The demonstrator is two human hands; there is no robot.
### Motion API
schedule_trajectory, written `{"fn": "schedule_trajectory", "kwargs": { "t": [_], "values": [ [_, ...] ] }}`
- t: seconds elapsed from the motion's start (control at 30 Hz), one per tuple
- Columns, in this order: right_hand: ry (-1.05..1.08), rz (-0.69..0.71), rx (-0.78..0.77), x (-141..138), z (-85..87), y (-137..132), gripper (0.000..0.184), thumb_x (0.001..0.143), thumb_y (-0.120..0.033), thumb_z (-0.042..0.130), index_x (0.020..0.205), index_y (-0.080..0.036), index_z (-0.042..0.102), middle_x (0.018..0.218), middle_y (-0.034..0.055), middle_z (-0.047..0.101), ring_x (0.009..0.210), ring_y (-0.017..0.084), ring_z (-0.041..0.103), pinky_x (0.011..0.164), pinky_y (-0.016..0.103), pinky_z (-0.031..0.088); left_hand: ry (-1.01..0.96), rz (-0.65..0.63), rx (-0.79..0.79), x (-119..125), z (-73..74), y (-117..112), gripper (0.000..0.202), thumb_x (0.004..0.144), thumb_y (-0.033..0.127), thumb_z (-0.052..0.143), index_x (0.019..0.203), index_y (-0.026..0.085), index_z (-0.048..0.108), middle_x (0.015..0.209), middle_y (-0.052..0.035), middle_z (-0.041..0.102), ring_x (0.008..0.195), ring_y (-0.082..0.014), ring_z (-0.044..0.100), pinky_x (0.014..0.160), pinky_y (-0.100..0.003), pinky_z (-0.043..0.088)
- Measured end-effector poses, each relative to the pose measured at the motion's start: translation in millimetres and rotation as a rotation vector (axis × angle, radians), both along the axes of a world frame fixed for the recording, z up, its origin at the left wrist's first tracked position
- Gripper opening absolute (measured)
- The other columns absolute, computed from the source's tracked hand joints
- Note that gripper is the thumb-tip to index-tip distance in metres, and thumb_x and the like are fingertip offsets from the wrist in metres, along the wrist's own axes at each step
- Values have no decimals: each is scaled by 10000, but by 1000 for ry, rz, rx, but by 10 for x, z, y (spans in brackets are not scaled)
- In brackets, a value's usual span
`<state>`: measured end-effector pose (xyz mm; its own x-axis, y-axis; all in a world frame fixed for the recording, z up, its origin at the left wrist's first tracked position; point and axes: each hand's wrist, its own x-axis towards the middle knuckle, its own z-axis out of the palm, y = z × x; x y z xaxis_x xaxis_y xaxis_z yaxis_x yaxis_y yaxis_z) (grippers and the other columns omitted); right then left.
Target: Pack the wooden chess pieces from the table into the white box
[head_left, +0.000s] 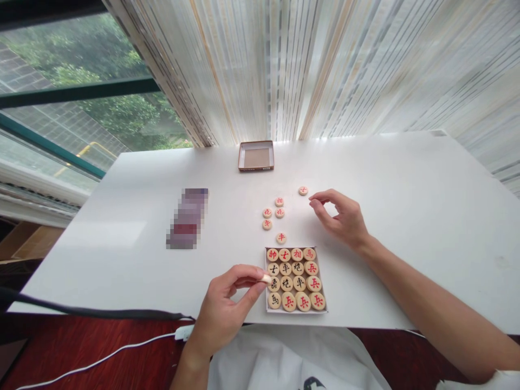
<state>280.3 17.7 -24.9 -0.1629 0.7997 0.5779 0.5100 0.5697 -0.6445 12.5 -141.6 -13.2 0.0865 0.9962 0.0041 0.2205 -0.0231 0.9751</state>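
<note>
My left hand (227, 306) pinches a round wooden Chinese chess piece (266, 279) between thumb and fingers, at the left edge of a shallow box (325, 295). Rows of pieces with red and black characters fill this box, face up. My right hand (343, 219) hovers over the table with thumb and forefinger curved and slightly apart, nothing between them. Just beyond its fingertips lies a red-marked piece (303, 190). Several other red-marked pieces, among them one close behind the box (281, 238), are scattered between the hands. The held piece's character is hidden.
The white table (406, 216) carries an open box lid (256, 156) at the back, by the striped curtain (260, 70). A pixelated flat object (187, 219) lies on the left. A black cable (101, 309) runs along the front left edge, above a white cord (117, 346).
</note>
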Motion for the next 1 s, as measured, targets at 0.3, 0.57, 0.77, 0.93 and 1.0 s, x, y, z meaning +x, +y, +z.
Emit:
{"fn": "schedule_trajectory", "kwargs": {
  "t": [0.3, 0.57, 0.77, 0.93, 1.0],
  "values": [
    [-6, 6, -29, -6, 3, -18, 84, 953, -285, 633, 951, -232, 698, 838, 46, 740, 726, 196, 679, 583, 296, 568, 42, 19, 14, 5, -56, -53, 193, 961, 221, 650, 1150, 237, 683, 1132, -62, 706, 1007, -179, 704, 884, -293, 633],
    [-8, 16, -24, -2, 2, -15, 70, 948, -264, 639, 950, -225, 697, 831, 41, 737, 712, 188, 673, 599, 298, 566, 213, -97, 47, -3, 20, -27, 219, 944, 194, 663, 1150, 264, 683, 1044, -24, 709, 833, -134, 676, 820, -267, 589],
    [-3, 28, -27, -8, 3, -14, 78, 953, -285, 633, 943, -235, 693, 823, 37, 734, 712, 194, 678, 647, 322, 575, 219, -228, 36, 15, 67, -42, 220, 961, 123, 581, 1073, 259, 712, 1085, -50, 713, 926, -168, 677, 790, -275, 562],
    [0, 40, -16, -14, -2, -6, 79, 954, -286, 629, 934, -238, 690, 826, 38, 737, 711, 197, 682, 664, 333, 566, 305, -220, 21, 25, 50, -34, 188, 958, 155, 605, 1069, 274, 699, 1061, -23, 727, 850, -154, 665, 784, -282, 558],
    [-3, 40, -18, -15, -1, -6, 86, 957, -293, 624, 932, -241, 687, 827, 37, 738, 710, 199, 683, 672, 338, 568, 340, -232, 42, 27, 45, -25, 180, 965, 173, 610, 1081, 281, 697, 1050, -19, 730, 854, -159, 660, 794, -294, 559]
  ]
}}
